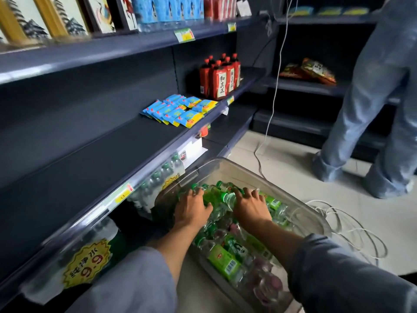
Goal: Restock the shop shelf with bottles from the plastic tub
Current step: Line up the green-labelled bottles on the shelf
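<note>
At 6 o'clock in the head view, two grey-sleeved forearms reach forward into the clear plastic tub (pixel 228 164), which sits on the tiled floor just beside the shelving base. Tub contents: a loose pile of bottles (pixel 222 259) lying on their sides, clear plastic, green labels and green caps, a few with purple-pink tints lower in the heap.

Left hand (pixel 191 207): palm down at the tub's 10 o'clock side, fingers curled over a green-capped bottle in the pile. Right hand (pixel 251 207): palm down toward 1 o'clock of the pile, fingers bent and spread, gripping another bottle by its body. Both bottles are still within the tub; whether either is lifted clear of the heap, cannot tell.

At 9 o'clock, the shop shelf (pixel 94 154): dark board, bare along its near stretch, with a price strip on the front edge. Under it, shrink-wrapped water packs (pixel 158 181) with a yellow 9.9 sticker (pixel 86 263).

Further along the shelf at 12 o'clock, flat blue sachets (pixel 180 110), then red-labelled bottles (pixel 220 77) standing upright behind them.

At 2 o'clock, a second person's jeans legs (pixel 370 105) stand by the far shelving. White cable (pixel 352 231) coils on the floor just beside the tub's right wall.
</note>
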Action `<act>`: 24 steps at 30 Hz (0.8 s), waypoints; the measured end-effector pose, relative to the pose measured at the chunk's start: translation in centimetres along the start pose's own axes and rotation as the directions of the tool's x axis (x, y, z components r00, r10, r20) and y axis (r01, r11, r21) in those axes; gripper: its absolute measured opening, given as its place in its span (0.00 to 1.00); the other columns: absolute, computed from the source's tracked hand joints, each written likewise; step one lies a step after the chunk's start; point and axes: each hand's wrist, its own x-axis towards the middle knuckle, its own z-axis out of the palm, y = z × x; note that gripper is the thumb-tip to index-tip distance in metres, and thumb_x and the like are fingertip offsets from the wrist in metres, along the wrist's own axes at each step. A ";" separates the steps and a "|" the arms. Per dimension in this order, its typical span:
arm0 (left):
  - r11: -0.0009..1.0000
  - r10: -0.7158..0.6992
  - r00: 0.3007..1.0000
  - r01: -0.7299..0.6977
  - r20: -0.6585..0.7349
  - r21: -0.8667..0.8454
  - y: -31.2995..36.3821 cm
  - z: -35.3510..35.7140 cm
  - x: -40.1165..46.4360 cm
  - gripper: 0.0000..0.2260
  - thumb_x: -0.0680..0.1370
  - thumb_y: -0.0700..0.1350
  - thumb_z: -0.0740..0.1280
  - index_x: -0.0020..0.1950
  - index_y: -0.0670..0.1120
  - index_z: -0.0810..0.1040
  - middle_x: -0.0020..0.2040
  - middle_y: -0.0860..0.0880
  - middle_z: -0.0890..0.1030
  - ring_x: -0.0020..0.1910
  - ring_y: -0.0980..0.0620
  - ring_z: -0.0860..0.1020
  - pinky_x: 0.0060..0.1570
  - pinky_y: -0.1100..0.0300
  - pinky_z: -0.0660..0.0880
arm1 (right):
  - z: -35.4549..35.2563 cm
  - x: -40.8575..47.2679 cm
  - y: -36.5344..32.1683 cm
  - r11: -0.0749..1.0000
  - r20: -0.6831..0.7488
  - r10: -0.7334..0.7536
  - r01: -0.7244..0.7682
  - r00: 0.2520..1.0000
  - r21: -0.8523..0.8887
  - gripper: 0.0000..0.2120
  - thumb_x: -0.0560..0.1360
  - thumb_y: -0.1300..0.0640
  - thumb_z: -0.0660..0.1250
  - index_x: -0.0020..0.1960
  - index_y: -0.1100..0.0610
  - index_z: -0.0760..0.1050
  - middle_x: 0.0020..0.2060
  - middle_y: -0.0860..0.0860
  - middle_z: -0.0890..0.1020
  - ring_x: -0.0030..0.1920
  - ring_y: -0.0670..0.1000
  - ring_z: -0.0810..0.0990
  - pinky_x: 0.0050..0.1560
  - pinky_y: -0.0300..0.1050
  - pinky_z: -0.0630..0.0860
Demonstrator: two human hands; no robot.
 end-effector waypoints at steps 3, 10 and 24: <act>0.995 -0.091 0.996 0.091 0.013 0.028 0.1 1.1 0.4 0.23 0.76 0.57 0.69 0.69 0.50 0.73 0.75 0.40 0.66 0.69 0.38 0.71 0.53 0.45 0.79 | 0.2 0.3 0.4 1.000 -0.013 0.002 -0.002 1.000 -0.005 0.31 0.81 0.46 0.61 0.80 0.52 0.54 0.73 0.59 0.67 0.72 0.63 0.64 0.74 0.61 0.63; 0.965 -0.259 0.965 0.257 0.048 0.048 0.8 2.2 0.5 0.26 0.79 0.59 0.66 0.74 0.54 0.64 0.73 0.38 0.62 0.58 0.40 0.78 0.48 0.49 0.82 | 0.2 0.3 0.8 1.000 -0.024 -0.021 0.020 0.999 -0.018 0.31 0.81 0.46 0.61 0.79 0.55 0.55 0.72 0.59 0.69 0.71 0.62 0.65 0.71 0.60 0.65; 0.701 -0.398 0.914 0.359 0.081 -0.617 0.1 0.2 0.4 0.14 0.69 0.44 0.78 0.51 0.51 0.77 0.63 0.42 0.77 0.52 0.45 0.79 0.29 0.64 0.69 | -1.1 0.1 0.0 0.995 -0.200 -0.074 0.087 0.977 0.057 0.29 0.82 0.46 0.61 0.77 0.57 0.57 0.67 0.60 0.72 0.66 0.60 0.71 0.68 0.58 0.70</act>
